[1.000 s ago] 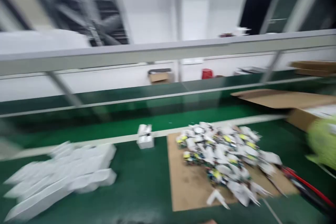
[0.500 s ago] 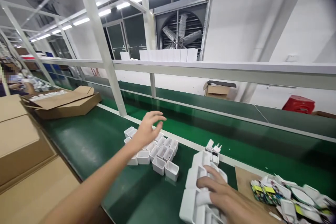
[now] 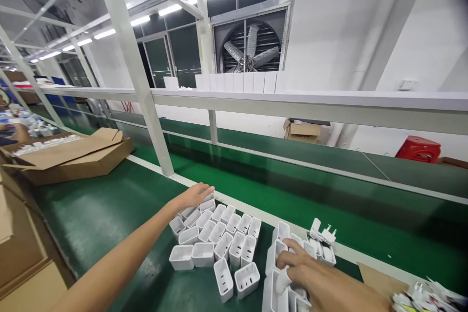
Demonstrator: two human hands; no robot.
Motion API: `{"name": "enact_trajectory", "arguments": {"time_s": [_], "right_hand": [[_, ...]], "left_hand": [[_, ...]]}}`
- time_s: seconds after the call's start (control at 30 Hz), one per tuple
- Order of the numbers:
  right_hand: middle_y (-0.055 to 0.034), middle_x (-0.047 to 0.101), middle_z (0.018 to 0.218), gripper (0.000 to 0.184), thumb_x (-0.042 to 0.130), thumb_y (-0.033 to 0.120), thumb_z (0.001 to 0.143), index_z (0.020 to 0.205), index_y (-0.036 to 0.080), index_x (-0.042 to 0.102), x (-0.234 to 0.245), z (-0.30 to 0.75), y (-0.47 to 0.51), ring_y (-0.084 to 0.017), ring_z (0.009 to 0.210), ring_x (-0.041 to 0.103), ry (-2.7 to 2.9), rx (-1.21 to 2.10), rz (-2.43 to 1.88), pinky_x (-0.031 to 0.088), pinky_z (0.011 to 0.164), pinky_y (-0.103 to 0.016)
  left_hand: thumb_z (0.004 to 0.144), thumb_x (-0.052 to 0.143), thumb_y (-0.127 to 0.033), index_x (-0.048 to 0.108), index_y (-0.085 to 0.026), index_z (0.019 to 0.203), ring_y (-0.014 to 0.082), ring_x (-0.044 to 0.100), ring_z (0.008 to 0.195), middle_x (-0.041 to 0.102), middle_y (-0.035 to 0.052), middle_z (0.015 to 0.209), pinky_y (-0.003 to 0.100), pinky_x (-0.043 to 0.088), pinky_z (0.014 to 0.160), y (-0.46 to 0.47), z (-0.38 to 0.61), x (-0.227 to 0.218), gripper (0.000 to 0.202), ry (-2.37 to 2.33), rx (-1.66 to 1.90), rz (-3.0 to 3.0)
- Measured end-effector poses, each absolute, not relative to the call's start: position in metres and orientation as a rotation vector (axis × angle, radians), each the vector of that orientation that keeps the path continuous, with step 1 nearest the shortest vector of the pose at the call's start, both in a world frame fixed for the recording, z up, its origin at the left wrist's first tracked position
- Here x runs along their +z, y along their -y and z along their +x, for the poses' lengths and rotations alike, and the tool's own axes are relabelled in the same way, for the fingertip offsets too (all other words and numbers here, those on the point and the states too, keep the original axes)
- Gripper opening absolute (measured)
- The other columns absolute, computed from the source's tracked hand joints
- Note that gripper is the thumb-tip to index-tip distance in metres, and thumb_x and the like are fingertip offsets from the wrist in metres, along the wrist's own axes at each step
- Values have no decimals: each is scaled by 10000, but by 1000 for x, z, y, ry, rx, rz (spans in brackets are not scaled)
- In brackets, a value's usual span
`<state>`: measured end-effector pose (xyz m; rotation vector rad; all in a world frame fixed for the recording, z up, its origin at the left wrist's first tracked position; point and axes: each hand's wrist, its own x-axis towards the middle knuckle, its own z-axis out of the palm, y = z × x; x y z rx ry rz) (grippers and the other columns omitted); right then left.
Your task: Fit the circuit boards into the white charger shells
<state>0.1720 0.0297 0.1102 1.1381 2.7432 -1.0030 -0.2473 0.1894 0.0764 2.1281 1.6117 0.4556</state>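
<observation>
My left hand lies flat with its fingers stretched out, at the back edge of a cluster of small open white plastic cases. Slots show in the floors of several of these cases. My right hand is bent over a second group of white plastic cases, its fingers hooked into their openings and over their walls. One finger wears a white cover. The palm and thumb of this hand are hidden, and so is part of the group beneath it.
White plug pieces lie behind the right group. Circuit parts lie beside a cardboard sheet at right. An open carton and boxes stand at left. A post and shelf cross ahead. A co-worker's arm shows far left.
My left hand has come down from above the left cluster to its back edge, its fingers flattening. My right hand stays on the right group. The view has shifted, showing more of the left cluster.
</observation>
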Motion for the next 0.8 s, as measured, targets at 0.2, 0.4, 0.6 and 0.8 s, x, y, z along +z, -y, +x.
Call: {"name": "enact_trajectory", "arguments": {"time_s": [0.2,0.4,0.6,0.8], "right_hand": [[-155,671,1376,252,650,137,774,995,167,766,99,143,-40,-424,1510,414,-2739,-931,965,367,1246,-536],[-117,700,1189,321,634,65,657,940,173,743,97,106,-51,-387,1359,546,-2839,-795,871,522,1082,-443],[-132,684,1320,369,663,99,669,1020,159,756,93,66,-55,-385,1367,535,-2906,-728,811,580,985,-408],[-56,393,1705,536,630,128,825,1345,235,707,111,88,-40,-353,1616,238,-2862,-1009,1068,290,1304,-502]], "left_hand": [[898,364,-886,760,-208,904,308,691,926,778,85,959,370,517,889,-186,-274,83,785,-1578,446,1997],[858,387,-913,755,-206,842,329,690,911,786,82,928,380,531,867,-174,-285,87,798,-1636,484,1948],[843,415,-920,784,-185,896,356,713,957,807,122,989,401,543,913,-170,-294,89,824,-1723,540,1937],[830,450,-912,769,-195,962,391,691,1129,794,127,1158,429,522,1038,-159,-321,97,796,-1911,722,1904]]}}
